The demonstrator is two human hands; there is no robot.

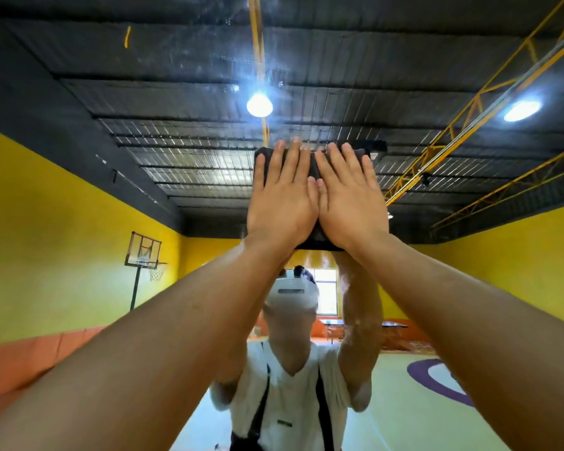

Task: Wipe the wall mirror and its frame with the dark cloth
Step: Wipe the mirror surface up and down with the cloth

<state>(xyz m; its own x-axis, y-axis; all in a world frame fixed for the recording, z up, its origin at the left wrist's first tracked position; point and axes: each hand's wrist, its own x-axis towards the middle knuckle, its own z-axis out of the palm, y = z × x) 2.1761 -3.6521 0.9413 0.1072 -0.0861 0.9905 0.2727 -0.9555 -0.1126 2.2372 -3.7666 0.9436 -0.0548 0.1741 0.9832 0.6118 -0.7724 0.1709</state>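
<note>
Two hands are pressing the dark cloth (316, 237) flat against the wall mirror (176, 92), high up: left hand (282, 203) and right hand (349, 203) lying side by side, fingers straight, curling round nothing, presumably to spread pressure evenly. The glass is showing faint streaks overhead and is reflecting a basketball hoop (145, 255) at left, a ceiling lamp (259, 105) centrally, a purple floor marking (437, 379) at right. The frame is not showing.
</note>
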